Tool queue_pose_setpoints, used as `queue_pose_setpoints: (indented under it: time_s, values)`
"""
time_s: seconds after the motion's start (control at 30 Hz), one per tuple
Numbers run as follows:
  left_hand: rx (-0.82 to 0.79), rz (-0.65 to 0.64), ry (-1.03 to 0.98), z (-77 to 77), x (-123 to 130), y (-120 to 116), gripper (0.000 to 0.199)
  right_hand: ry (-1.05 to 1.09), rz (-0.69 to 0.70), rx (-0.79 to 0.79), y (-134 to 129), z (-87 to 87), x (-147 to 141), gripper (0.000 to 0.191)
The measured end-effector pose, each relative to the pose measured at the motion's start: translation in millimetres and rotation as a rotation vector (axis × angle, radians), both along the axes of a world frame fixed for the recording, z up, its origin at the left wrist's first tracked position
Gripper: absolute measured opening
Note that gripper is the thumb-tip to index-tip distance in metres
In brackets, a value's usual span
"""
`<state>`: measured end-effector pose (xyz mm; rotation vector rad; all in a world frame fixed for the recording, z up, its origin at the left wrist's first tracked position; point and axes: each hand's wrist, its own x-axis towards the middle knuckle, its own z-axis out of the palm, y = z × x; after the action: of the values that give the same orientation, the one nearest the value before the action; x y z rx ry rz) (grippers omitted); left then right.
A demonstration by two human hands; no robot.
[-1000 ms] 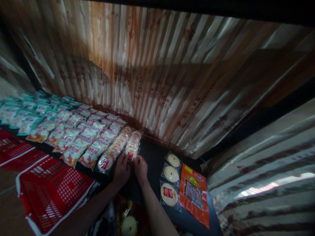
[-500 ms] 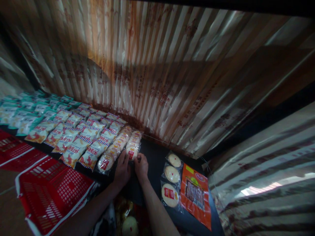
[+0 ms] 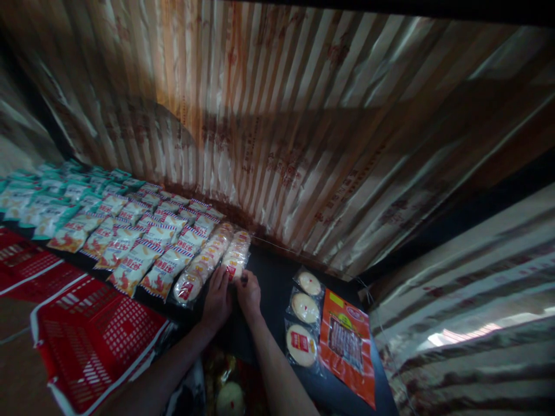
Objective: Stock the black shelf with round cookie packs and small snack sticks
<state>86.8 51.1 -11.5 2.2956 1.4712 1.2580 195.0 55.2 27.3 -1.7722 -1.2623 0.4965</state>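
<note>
Both hands are at the front end of a short row of clear-wrapped round pastries on a dark tabletop. The front wrapped round pastry [image 3: 233, 269], with a red label, lies between them. My left hand [image 3: 218, 297] has its fingers closed on the left edge of that wrapper. On the other side, my right hand [image 3: 248, 296] pinches the wrapper's near right corner, its fingers curled. Just left runs a longer row of overlapping wrapped pastries [image 3: 187, 287]. Beyond that row lie white snack bags with striped tops [image 3: 166, 271].
Teal snack bags [image 3: 52, 215] fill the far left. Several wrapped round pastries [image 3: 302, 345] lie apart at right beside an orange packet [image 3: 348, 349]. Red baskets [image 3: 97, 341] stand below the left table edge. A pale pastry [image 3: 229, 398] shows below my arms. Striped sheeting [image 3: 281, 133] hangs behind.
Both hands stay at the same wrapped pastry, with hardly any movement. The whole view has shifted very slightly, so things appear a little further right.
</note>
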Motion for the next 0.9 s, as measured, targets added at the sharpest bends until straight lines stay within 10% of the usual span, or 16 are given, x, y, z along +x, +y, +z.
queue_pose_setpoints:
  time_s: [0.9]
  values:
    - [0.051,0.030,0.011,-11.9,3,6,0.044,0.209,-0.075,0.072,36,-19.6,-21,0.062]
